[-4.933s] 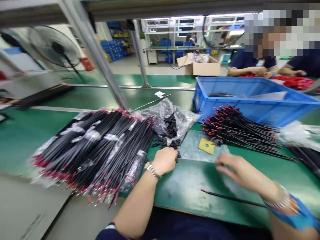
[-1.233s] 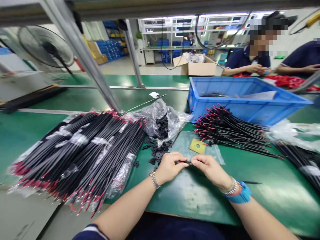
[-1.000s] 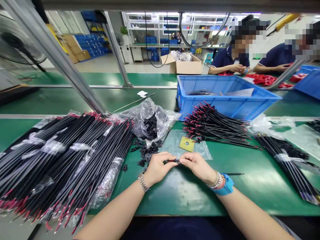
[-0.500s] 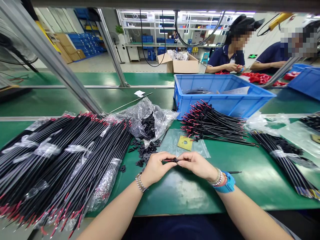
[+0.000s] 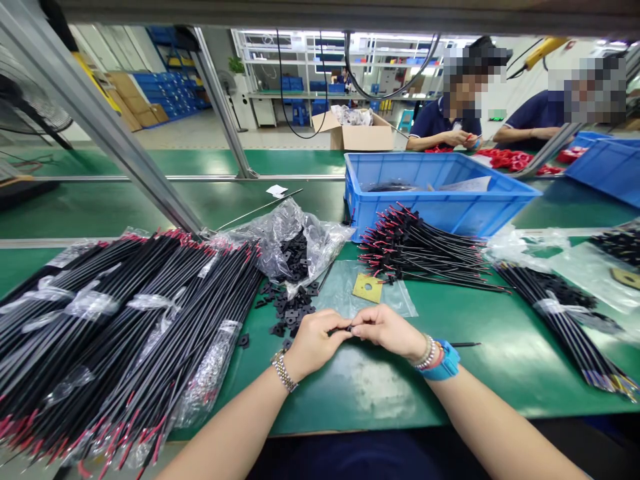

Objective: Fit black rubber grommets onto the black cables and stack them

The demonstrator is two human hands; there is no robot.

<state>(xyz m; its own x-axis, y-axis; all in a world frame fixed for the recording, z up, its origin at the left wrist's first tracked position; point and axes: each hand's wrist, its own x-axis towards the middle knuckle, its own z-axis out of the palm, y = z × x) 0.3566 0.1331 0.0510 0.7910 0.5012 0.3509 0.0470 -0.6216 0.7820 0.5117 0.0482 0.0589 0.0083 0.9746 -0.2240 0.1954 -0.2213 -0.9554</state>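
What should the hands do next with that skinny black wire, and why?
Probably slide the small black piece further along the wire. The left hand and right hand meet fingertip to fingertip, pinching its end, beside the loose black pieces.

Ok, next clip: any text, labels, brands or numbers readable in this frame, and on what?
None can be read.
Green lit sign on the far wall: too small and blurred.
White slip on the green belt: no legible print.
Yellow card beyond the hands: blank, with a hole.
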